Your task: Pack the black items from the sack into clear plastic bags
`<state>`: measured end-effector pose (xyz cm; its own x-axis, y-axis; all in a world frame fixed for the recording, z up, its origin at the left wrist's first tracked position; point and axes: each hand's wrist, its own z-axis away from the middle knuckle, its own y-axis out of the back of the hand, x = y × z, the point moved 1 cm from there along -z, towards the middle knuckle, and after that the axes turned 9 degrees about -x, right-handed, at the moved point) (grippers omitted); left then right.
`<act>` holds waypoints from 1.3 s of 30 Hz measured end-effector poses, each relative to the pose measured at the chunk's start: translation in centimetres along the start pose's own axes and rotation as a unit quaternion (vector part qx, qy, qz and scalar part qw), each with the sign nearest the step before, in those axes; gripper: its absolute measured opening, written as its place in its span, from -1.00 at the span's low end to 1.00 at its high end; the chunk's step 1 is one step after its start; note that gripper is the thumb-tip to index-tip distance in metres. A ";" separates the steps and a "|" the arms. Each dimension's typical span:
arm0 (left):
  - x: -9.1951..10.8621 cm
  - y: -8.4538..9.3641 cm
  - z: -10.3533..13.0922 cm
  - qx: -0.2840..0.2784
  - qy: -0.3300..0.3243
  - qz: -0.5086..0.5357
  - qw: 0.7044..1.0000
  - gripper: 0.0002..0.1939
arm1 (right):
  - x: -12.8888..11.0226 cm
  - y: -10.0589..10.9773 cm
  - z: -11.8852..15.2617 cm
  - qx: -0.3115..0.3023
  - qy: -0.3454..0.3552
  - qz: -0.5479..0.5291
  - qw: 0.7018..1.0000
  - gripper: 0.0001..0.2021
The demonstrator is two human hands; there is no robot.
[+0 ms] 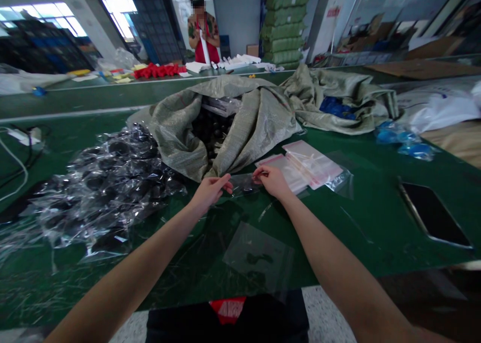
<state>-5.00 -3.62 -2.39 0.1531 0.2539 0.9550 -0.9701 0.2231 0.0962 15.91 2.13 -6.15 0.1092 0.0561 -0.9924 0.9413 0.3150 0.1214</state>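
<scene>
A small clear plastic bag (243,186) is stretched between my two hands, just above the green table. My left hand (211,190) pinches its left end, with thumb and fingers close together. At the other end, my right hand (273,180) has its fingertips closed on the bag. Whether anything lies inside the bag is hard to make out. Close beside my right hand are stacks of flat clear bags (313,163) with pinkish edges. A loose flat bag (259,258) lies on the table nearer my body. Beyond my hands, an open woven sack (259,120) holds round black items (212,130).
A heap of black items in clear bags (108,187) spreads on the left. A phone (434,212) lies at the right. Farther back are a second sack (341,95) with blue items, blue bagged pieces (408,138) and a person (205,34) behind another table.
</scene>
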 end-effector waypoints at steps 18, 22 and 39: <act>-2.8 0.4 -2.0 0.045 -0.062 -0.209 0.975 -0.61 | 1.0 0.2 -0.4 0.001 0.021 -0.011 1.000 -0.87; -3.1 0.6 -2.4 0.045 -0.045 -0.208 0.976 -0.53 | 1.1 0.3 -0.5 0.004 0.020 -0.003 1.000 -0.86; -2.3 0.0 -1.6 0.051 -0.016 -0.089 0.995 -0.72 | -0.4 -0.1 -0.1 0.023 -0.045 -0.007 0.999 -0.88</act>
<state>-5.02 -2.75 -5.07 0.3204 0.1889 0.9283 -0.9422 0.1650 0.2916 15.75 2.14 -5.81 0.1232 -0.0338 -0.9918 0.9561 0.2720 0.1094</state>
